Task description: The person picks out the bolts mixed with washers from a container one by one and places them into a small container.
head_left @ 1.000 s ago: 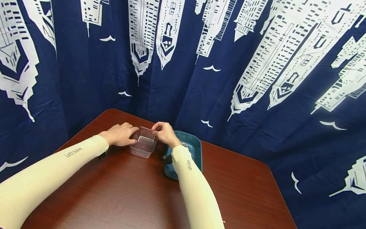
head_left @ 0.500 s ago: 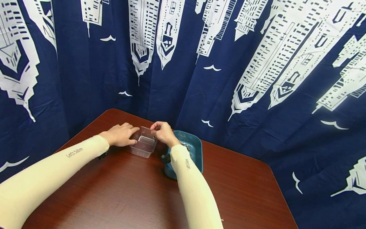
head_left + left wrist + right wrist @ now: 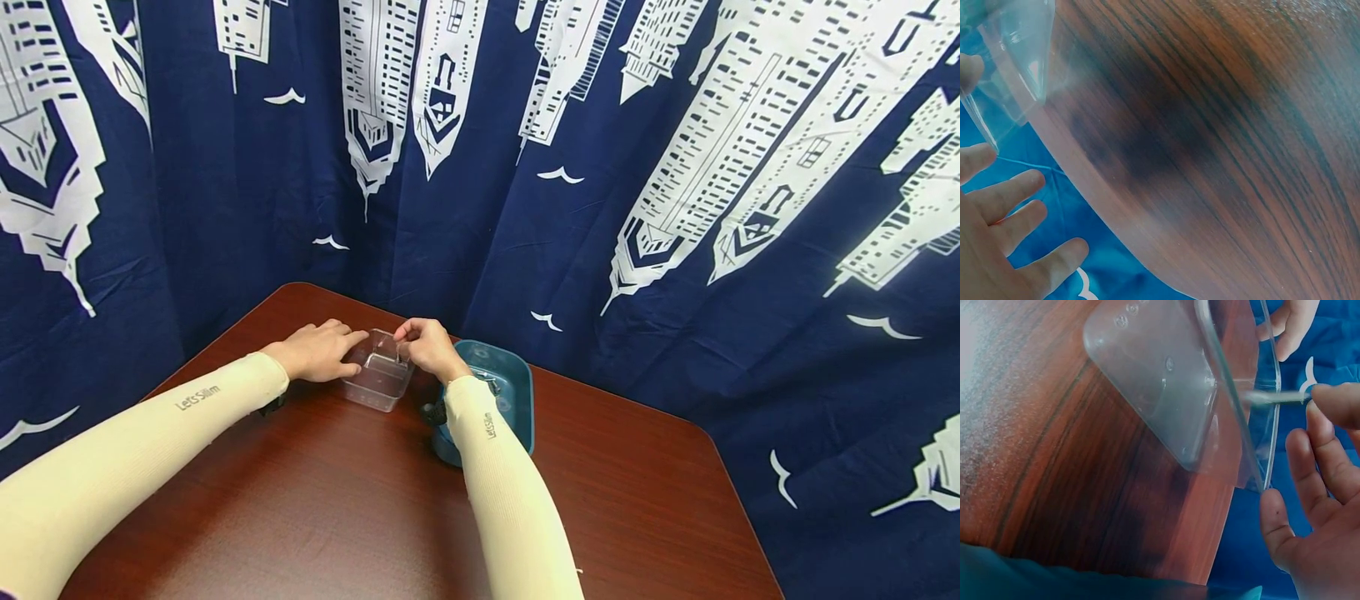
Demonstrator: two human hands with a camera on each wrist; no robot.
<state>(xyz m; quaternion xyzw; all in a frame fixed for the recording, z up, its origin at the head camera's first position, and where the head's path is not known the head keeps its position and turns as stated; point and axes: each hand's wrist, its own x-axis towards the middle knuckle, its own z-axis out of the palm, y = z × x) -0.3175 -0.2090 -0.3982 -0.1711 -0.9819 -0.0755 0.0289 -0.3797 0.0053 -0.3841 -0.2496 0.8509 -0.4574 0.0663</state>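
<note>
A clear plastic container [image 3: 369, 398] stands on the table between my hands. My left hand [image 3: 318, 352] rests at its left side, thumb and index finger spread at the rim and the other fingers loosely extended. Over the container's right side, my right hand [image 3: 433, 350] pinches a thin, silvery rod-shaped piece [image 3: 1282, 397] between thumb and index finger. Blur hides its exact kind. The piece points in over the container's rim [image 3: 1235, 403], while the little finger is right at the rim's corner in the right wrist view.
Right of the container stands a blue tray [image 3: 522, 408], partly behind my right wrist, with small metal pieces [image 3: 492, 386] in it. The brown wooden table [image 3: 615, 483] ends close behind both vessels, against a navy curtain [image 3: 420, 267] printed with white buildings.
My right forearm has shifted slightly left, baring more of the metal pieces in the tray. The right fingers still pinch the rod-shaped piece. My left hand stays at the container.
</note>
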